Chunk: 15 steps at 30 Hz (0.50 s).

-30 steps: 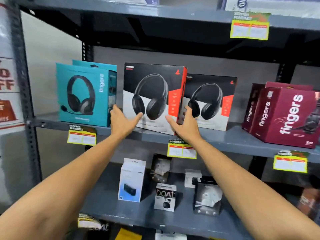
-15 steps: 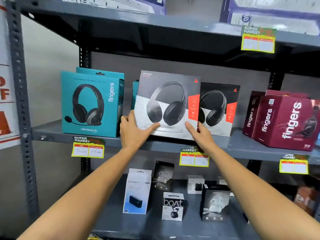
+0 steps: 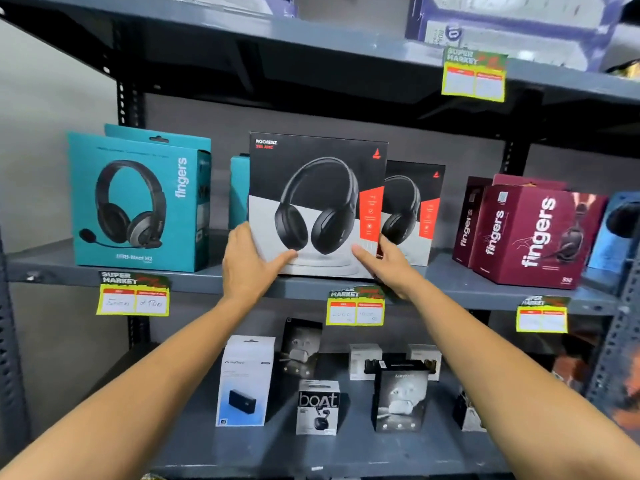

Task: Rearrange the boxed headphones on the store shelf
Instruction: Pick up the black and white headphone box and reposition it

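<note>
A black and white Rockerz headphone box (image 3: 317,188) stands upright at the front of the middle shelf (image 3: 214,282). My left hand (image 3: 247,263) grips its lower left corner, and my right hand (image 3: 388,263) grips its lower right corner. A second identical box (image 3: 415,209) stands behind it to the right, partly hidden. A teal Fingers headset box (image 3: 138,202) stands at the left with another behind it, and a third teal box (image 3: 239,192) peeks out behind the held box. Maroon Fingers boxes (image 3: 533,233) stand at the right.
The upper shelf (image 3: 311,36) hangs close above the boxes. Yellow price tags (image 3: 133,296) hang on the shelf edges. The lower shelf holds small earbud and speaker boxes (image 3: 317,407). A blue box (image 3: 620,230) sits at the far right edge.
The held box has turned from tilted to upright and square to me, and now rests at the shelf's front edge. Both hands stay on its lower corners. The view has moved closer.
</note>
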Each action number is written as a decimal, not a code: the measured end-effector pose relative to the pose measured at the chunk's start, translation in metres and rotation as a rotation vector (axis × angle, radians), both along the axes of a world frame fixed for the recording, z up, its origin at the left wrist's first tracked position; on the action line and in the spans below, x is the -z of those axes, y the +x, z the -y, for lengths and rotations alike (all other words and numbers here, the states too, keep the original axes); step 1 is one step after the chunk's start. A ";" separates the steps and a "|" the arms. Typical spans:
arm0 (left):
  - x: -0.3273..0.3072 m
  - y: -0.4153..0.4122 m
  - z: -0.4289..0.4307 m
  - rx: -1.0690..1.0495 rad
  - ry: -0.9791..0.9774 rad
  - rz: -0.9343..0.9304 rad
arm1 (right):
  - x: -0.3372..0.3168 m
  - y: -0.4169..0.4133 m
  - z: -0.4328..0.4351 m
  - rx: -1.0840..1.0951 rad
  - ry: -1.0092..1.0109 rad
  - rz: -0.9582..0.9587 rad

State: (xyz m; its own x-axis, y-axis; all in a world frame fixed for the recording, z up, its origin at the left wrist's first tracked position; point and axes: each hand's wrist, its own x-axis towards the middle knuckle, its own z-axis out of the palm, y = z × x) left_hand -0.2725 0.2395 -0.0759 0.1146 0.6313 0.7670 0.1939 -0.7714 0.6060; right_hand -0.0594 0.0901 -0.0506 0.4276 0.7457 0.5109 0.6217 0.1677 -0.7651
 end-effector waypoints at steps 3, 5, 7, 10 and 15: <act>-0.005 0.023 0.014 0.060 -0.009 -0.032 | -0.006 0.026 0.023 0.046 0.031 0.036; -0.009 0.045 0.028 0.097 -0.018 -0.040 | -0.010 0.046 0.042 0.068 0.048 0.059; -0.014 0.070 0.043 0.130 -0.013 -0.050 | -0.014 0.068 0.060 0.098 0.065 0.053; -0.023 0.106 0.065 0.175 -0.004 -0.056 | -0.017 0.099 0.084 0.155 0.073 0.063; -0.027 0.148 0.083 0.195 -0.022 -0.091 | -0.011 0.138 0.111 0.189 0.063 0.081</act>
State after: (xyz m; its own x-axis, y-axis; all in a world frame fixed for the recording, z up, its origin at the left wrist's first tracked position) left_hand -0.1249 0.1570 -0.0487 0.3046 0.6069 0.7341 0.0970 -0.7865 0.6099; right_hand 0.0791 -0.0210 -0.0396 0.5128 0.6216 0.5922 0.7056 0.0878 -0.7032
